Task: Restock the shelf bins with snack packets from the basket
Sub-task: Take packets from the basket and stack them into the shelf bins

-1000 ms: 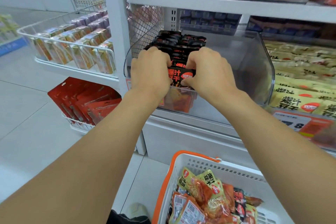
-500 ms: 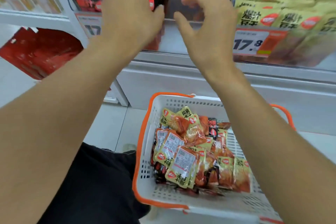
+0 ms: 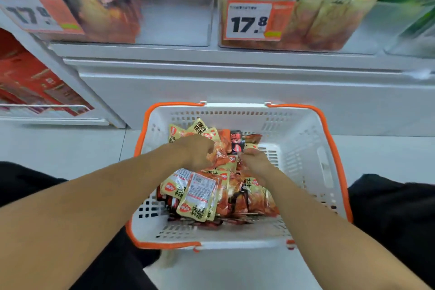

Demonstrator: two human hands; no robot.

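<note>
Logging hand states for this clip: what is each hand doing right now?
Left hand: fingers curled into the pile of yellow and orange snack packets; grip cannot be told.
Right hand: same, grip cannot be told.

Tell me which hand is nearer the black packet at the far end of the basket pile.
Right. The right hand lies just below the black packet; the left hand is farther, off to its left across orange packets.

Basket [image 3: 303, 148] right half bare, open from above; snack packets [image 3: 200, 195] heaped left-centre. Left bin [image 3: 179, 19] right part free behind clear front wall.
</note>
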